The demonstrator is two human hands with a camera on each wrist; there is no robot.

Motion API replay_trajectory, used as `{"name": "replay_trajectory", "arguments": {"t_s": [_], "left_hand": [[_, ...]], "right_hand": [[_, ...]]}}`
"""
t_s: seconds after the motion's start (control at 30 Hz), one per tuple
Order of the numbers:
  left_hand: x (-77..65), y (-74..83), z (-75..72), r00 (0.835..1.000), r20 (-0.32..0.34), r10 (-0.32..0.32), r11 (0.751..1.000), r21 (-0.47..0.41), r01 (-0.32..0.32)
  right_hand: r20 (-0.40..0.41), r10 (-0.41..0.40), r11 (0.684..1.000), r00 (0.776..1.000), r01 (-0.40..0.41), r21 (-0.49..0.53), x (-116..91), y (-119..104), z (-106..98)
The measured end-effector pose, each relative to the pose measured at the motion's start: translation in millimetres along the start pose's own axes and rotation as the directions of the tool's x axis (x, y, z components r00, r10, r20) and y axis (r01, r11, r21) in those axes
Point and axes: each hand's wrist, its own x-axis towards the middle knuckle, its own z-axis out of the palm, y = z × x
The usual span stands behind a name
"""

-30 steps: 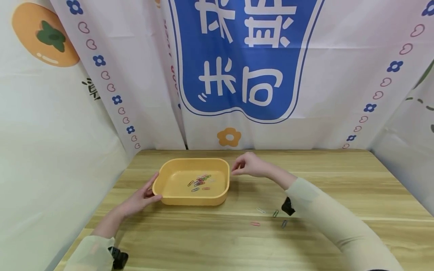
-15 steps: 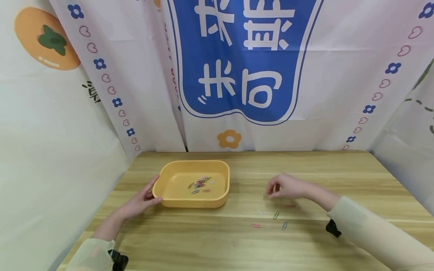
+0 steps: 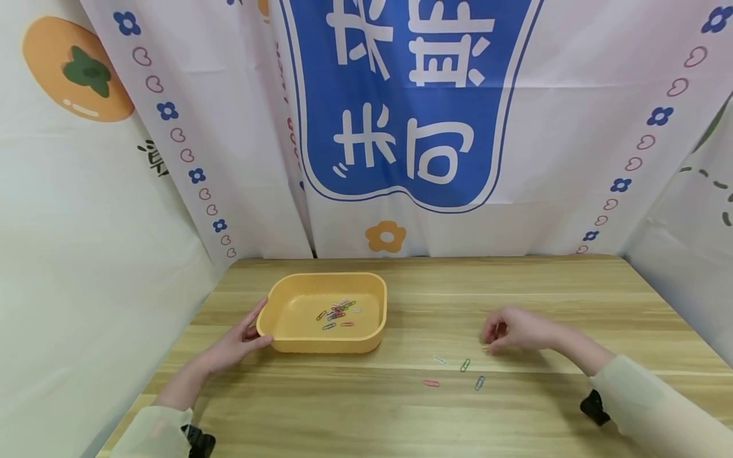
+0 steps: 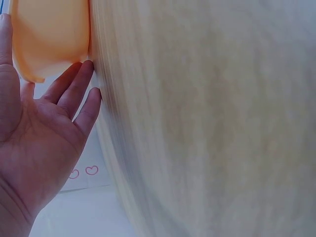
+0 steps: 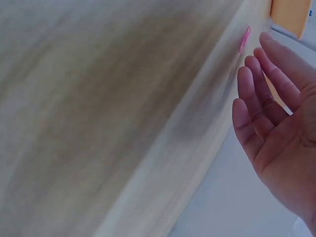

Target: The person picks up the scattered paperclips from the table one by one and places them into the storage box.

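A yellow plastic tray (image 3: pixel 321 345) with several coloured paper clips (image 3: pixel 338 310) in it stands on the table. My left hand (image 3: pixel 237 343) rests against its left end, thumb at the near corner. In the left wrist view those fingers (image 4: pixel 79 89) look fairly straight against the tray. My right hand (image 3: pixel 518 327) is low over the table, fingers bent, thumb and forefinger near each other. In the right wrist view a pinkish paper clip (image 5: pixel 245 39) lies apart from the fingertips. White (image 3: pixel 440 360), green (image 3: pixel 465 365), blue (image 3: pixel 480 383) and pink (image 3: pixel 431 383) clips lie nearby.
The wooden table (image 3: pixel 343 413) ends at the back against a printed white curtain (image 3: pixel 561 165). More cloth (image 3: pixel 114 305) borders the left side.
My right hand has moved from the tray's right end out to the right, over the spot where a reddish paper clip lay. The left hand and tray have stayed in place.
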Motion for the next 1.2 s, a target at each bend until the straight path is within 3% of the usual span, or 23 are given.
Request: {"name": "replay_trajectory", "arguments": {"t_s": [0.4,0.77,0.97,1.2], "left_hand": [[-0.8,0.5,0.4,1.0,0.008,-0.004,1.0,-0.015,0.004],[-2.0,0.6,-0.4,1.0,-0.003,-0.007,1.0,0.001,0.007],[-1.4,0.3,0.0,1.0,-0.001,0.001,1.0,-0.001,-0.001],[0.7,-1.9,-0.3,1.0,-0.001,-0.002,1.0,0.008,0.002]], "right_hand": [[0.017,-0.016,0.999,1.0,0.015,0.035,-4.5,5.2,5.1],[0.18,0.048,0.994,0.983,-0.064,0.085,10.7,-1.9,-3.6],[0.164,0.054,0.993,0.985,-0.07,0.092,8.9,-2.2,-1.9],[0.109,0.002,0.994,0.994,-0.013,0.104,4.2,0.6,1.5]]}}
